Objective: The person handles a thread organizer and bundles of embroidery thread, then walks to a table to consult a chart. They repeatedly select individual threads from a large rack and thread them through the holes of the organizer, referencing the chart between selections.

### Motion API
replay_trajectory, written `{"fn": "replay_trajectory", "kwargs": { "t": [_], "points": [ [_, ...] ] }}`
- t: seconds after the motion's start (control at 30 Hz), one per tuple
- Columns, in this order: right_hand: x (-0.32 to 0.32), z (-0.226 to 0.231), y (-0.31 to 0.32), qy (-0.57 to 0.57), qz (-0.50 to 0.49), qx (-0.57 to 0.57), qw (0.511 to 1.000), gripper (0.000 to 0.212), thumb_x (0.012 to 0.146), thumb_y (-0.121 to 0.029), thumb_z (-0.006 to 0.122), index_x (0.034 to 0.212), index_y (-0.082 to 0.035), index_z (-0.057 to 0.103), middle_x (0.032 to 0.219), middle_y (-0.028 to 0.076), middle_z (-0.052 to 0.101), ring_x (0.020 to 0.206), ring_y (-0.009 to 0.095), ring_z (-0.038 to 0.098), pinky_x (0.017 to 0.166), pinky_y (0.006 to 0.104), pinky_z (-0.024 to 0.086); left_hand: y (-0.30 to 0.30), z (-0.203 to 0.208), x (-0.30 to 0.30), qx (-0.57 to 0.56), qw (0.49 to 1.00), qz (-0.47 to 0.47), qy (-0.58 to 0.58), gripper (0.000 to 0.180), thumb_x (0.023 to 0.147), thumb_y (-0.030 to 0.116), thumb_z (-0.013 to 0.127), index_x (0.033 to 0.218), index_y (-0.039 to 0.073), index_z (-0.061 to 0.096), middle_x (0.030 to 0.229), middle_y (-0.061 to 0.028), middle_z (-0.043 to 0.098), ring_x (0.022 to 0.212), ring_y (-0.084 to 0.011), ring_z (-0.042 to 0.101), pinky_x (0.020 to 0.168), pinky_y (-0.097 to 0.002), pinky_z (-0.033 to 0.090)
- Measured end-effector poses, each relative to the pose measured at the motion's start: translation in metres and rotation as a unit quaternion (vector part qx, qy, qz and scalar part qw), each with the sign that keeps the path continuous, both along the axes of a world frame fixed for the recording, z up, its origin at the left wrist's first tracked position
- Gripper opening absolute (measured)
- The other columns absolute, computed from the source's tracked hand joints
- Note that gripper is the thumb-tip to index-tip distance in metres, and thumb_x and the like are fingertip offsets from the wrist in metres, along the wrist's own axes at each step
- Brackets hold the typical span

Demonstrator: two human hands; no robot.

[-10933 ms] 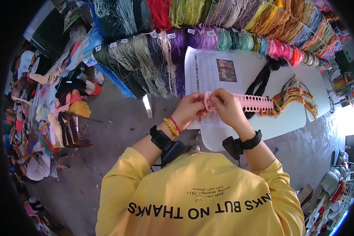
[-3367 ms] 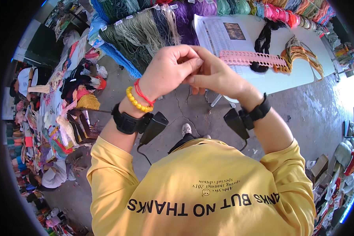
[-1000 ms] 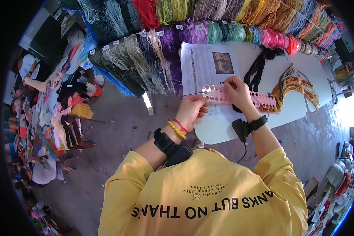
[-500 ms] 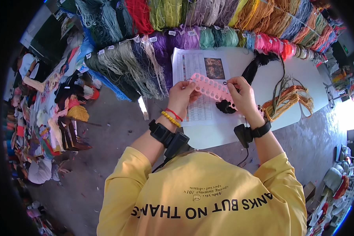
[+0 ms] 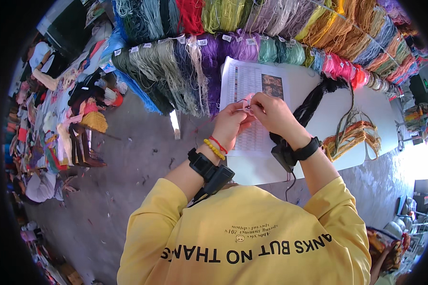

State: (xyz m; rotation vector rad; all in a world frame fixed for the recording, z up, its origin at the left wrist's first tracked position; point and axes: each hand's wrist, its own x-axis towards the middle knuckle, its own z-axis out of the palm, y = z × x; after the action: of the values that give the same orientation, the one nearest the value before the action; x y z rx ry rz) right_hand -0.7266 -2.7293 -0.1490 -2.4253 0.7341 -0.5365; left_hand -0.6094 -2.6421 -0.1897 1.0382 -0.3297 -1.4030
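My left hand (image 5: 230,124) pinches a pink strip with holes (image 5: 247,102), a perforated plastic thread card. Most of the card is hidden behind my hands. Closed at its upper end are the fingers of my right hand (image 5: 271,114), touching or almost touching my left fingertips; what they pinch is covered. A bundle of black thread (image 5: 314,104) lies on the white table just right of my right hand, and some black strands show under that wrist. Beneath both hands lies a printed sheet (image 5: 236,85) with a table of figures and a small dark picture.
Rows of tagged thread skeins (image 5: 233,50) in many colours hang along the table's far edge. Orange and olive skeins (image 5: 354,137) rest on the white table (image 5: 318,159) at right. Piled fabrics and threads (image 5: 76,123) fill the far left, where another person (image 5: 40,59) is partly visible.
My right hand has moved left and up, meeting my left hand at the pink card. The card, seen lengthwise before, is now mostly hidden. The view has shifted slightly.
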Motion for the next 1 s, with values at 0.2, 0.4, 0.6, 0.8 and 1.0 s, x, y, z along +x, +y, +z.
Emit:
{"fn": "replay_trajectory", "kwargs": {
  "t": [0.2, 0.4, 0.6, 0.8, 1.0],
  "points": [
    [0.004, -0.003, -0.002, 0.024, 0.033, -0.062, 0.997, 0.011, 0.075, -0.012, 0.049, 0.08, -0.003, 0.052, 0.072, 0.013, 0.055, 0.067, 0.031, 0.054, 0.059, 0.0351, 0.044, -0.003, -0.001, -0.003, 0.001, 0.999, 0.009, -0.037, 0.019, 0.082, 0.008, 0.048, 0.1, 0.002, 0.05, 0.088, -0.0045, 0.057, 0.078, -0.0111, 0.058, 0.064, -0.0194, 0.047],
    [0.004, 0.011, 0.001, 0.083, 0.003, -0.037, 0.996, 0.014, 0.077, -0.017, 0.048, 0.082, -0.006, 0.054, 0.076, 0.013, 0.057, 0.071, 0.03, 0.055, 0.061, 0.0371, 0.044, -0.004, 0.004, -0.002, 0.031, 0.997, -0.002, -0.075, 0.01, 0.081, 0.011, 0.051, 0.087, 0.003, 0.054, 0.078, -0.004, 0.059, 0.068, -0.0104, 0.058, 0.061, -0.0181, 0.046],
    [-0.006, 0.004, -0.01, 0.11, 0.011, 0.005, 0.994, 0.015, 0.076, -0.015, 0.049, 0.085, -0.006, 0.055, 0.077, 0.014, 0.059, 0.073, 0.032, 0.056, 0.063, 0.0389, 0.044, 0.002, 0.013, 0.014, 0.083, 0.992, -0.031, -0.091, 0.008, 0.079, 0.011, 0.054, 0.085, 0.004, 0.054, 0.077, -0.0035, 0.059, 0.066, -0.0112, 0.058, 0.058, -0.02, 0.045],
    [-0.01, -0.013, -0.016, 0.168, -0.003, -0.002, 0.986, 0.014, 0.076, -0.015, 0.048, 0.082, -0.006, 0.056, 0.077, 0.015, 0.059, 0.073, 0.034, 0.056, 0.064, 0.0415, 0.043, 0.018, 0.02, 0.025, -0.052, 0.989, -0.048, 0.129, 0.011, 0.081, 0.013, 0.051, 0.089, 0.005, 0.052, 0.078, -0.0012, 0.056, 0.067, -0.0106, 0.056, 0.059, -0.0209, 0.043],
    [-0.02, -0.015, -0.009, 0.038, -0.052, 0.002, 0.998, 0.012, 0.075, -0.016, 0.051, 0.079, -0.005, 0.056, 0.074, 0.015, 0.058, 0.07, 0.032, 0.056, 0.061, 0.0386, 0.044, 0.02, 0.023, 0.009, -0.039, 0.984, -0.154, 0.086, 0.027, 0.086, 0.023, 0.045, 0.105, 0.005, 0.05, 0.089, -0.0023, 0.056, 0.07, -0.0107, 0.054, 0.059, -0.0209, 0.042]
  ]
}}
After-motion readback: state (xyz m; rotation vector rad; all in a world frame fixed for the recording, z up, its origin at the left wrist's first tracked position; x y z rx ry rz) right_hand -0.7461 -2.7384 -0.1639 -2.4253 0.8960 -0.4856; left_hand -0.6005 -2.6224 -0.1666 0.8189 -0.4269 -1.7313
